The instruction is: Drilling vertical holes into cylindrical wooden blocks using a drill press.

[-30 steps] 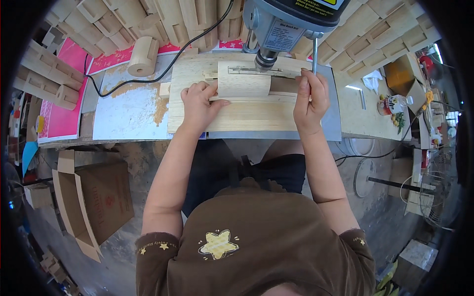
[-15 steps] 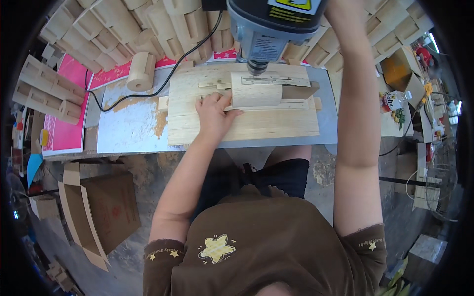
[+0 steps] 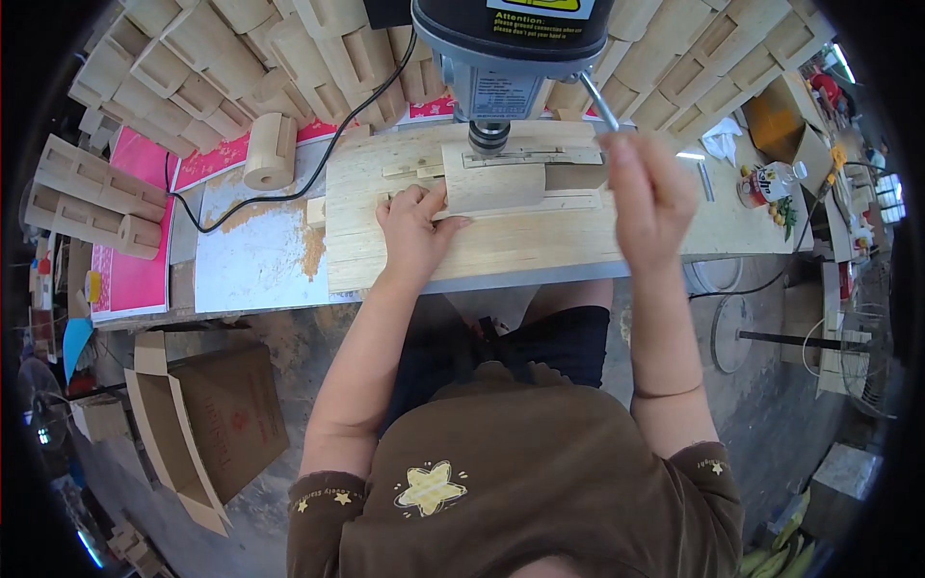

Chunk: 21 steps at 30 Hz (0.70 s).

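A curved pale wooden block (image 3: 493, 185) lies on a wooden jig board (image 3: 482, 246) under the chuck of a grey drill press (image 3: 511, 58). My left hand (image 3: 416, 229) presses flat on the board with its fingers against the block's left edge. My right hand (image 3: 647, 193) is raised to the right of the drill head, fingers closed around the end of the metal feed lever (image 3: 599, 101); the hand is blurred.
Stacks of similar curved wooden parts (image 3: 193, 77) line the back and left of the bench. One loose part (image 3: 271, 151) stands by a black cable (image 3: 289, 188). A cardboard box (image 3: 207, 429) sits on the floor at left. Bottles and clutter (image 3: 771, 188) lie at right.
My right hand left the board's right edge, rose beside the drill head and now grips the feed lever lower down. My left hand stayed on the block.
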Each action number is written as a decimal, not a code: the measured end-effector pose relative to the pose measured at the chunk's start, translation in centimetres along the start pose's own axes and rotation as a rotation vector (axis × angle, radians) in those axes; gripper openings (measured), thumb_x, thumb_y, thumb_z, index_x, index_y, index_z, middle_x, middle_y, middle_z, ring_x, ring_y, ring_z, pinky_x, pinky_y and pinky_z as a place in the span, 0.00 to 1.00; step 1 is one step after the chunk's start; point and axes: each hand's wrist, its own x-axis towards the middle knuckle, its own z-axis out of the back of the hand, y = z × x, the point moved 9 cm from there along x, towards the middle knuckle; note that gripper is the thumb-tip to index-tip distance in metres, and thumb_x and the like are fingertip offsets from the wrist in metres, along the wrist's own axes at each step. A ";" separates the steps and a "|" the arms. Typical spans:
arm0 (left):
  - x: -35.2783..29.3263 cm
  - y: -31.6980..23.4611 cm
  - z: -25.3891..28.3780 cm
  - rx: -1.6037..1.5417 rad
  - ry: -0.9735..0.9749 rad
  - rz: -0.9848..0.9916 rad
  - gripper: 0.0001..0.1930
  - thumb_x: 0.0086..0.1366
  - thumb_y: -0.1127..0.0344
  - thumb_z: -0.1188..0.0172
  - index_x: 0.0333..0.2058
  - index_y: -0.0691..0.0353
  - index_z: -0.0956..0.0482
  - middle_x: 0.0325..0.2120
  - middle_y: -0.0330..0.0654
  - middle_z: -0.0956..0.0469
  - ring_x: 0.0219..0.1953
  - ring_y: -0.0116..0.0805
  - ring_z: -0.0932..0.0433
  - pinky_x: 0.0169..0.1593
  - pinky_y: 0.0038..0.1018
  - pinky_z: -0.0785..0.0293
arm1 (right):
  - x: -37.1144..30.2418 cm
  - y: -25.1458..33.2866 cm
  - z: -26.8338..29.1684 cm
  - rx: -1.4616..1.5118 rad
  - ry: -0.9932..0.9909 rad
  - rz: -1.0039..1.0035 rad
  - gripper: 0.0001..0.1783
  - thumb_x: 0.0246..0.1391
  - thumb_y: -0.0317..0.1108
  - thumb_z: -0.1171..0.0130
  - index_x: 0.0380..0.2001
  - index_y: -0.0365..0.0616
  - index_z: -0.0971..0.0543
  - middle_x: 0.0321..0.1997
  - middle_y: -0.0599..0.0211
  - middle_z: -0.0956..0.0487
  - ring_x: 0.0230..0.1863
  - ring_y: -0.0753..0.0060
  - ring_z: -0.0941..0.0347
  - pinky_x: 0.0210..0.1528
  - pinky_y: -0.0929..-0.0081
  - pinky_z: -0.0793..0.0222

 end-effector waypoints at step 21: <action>-0.2 0.4 -0.5 -0.008 0.097 0.071 0.16 0.43 0.62 0.32 0.33 0.55 0.22 0.27 0.38 0.29 0.37 0.40 0.30 0.49 0.38 0.46 | 11.6 1.2 0.1 -0.225 -0.251 0.103 0.12 0.47 0.35 0.42 0.16 0.44 0.30 0.17 0.57 0.27 0.19 0.52 0.29 0.25 0.62 0.35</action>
